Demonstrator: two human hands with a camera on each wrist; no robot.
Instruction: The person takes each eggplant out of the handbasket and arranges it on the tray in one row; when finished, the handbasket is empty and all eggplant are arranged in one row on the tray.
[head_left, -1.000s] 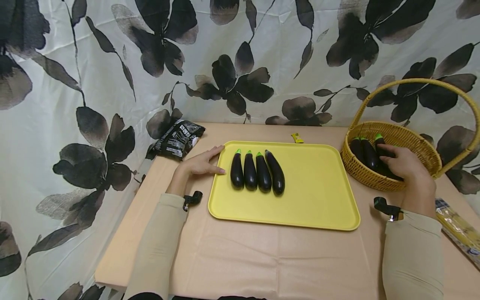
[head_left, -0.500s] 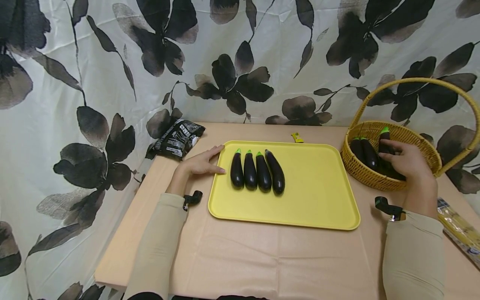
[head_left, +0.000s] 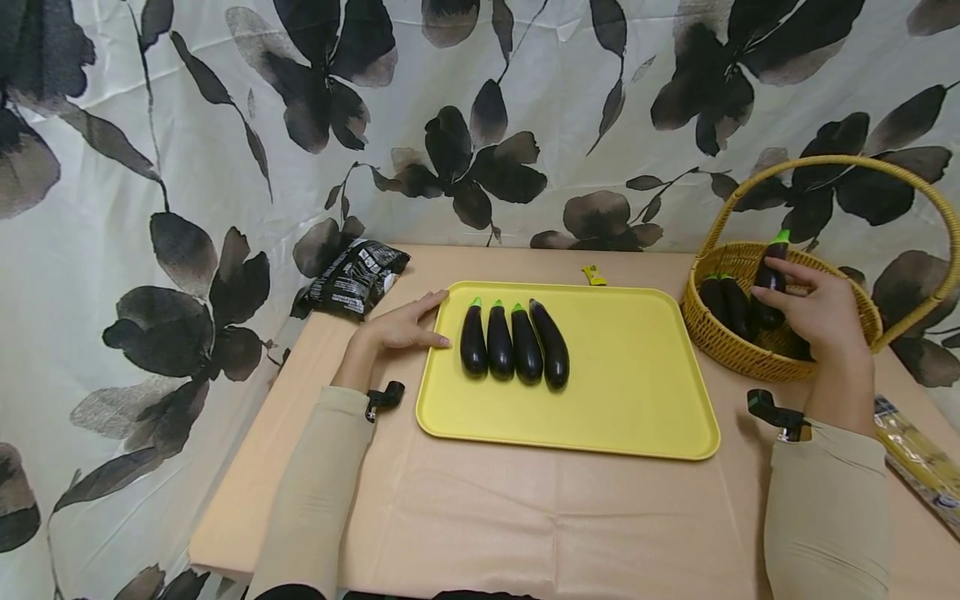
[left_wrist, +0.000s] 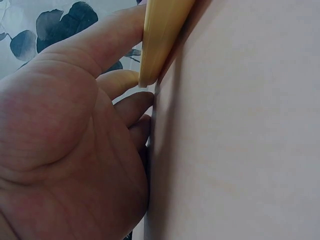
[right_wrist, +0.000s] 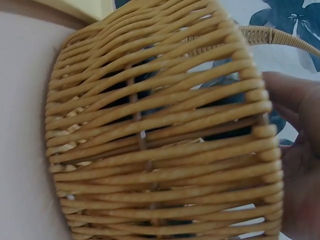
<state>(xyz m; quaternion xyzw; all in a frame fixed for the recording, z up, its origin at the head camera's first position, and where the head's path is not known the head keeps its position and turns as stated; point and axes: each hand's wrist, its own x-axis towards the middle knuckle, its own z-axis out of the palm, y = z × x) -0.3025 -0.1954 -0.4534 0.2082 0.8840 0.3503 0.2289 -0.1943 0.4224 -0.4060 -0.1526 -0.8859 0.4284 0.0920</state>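
In the head view my right hand (head_left: pixel 821 312) pinches a small dark purple eggplant (head_left: pixel 771 275) between thumb and fingers. Its green stem end points up and away, over the wicker basket (head_left: pixel 738 357). More eggplants (head_left: pixel 715 300) lie in the basket, some partly hidden by the hand. My left hand (head_left: pixel 401 327) rests at the left edge of a yellow tray (head_left: pixel 630 375), fingers extended. The left wrist view has the thumb against the tray's rim (left_wrist: pixel 162 40). On the tray's left half, several eggplants (head_left: pixel 501 340) lie side by side. The basket's wall mostly fills the right wrist view.
A black printed bag (head_left: pixel 358 277) lies at the table's back left corner. Behind the tray is a small yellow packet (head_left: pixel 594 276). A yellow package (head_left: pixel 918 454) sits at the right edge. The basket's tall handle (head_left: pixel 832 160) arches above it, before a floral curtain (head_left: pixel 585 125).
My right hand has lifted one eggplant up out of the pile, its stem end rising above the basket's far rim. The left hand and tray have stayed put.
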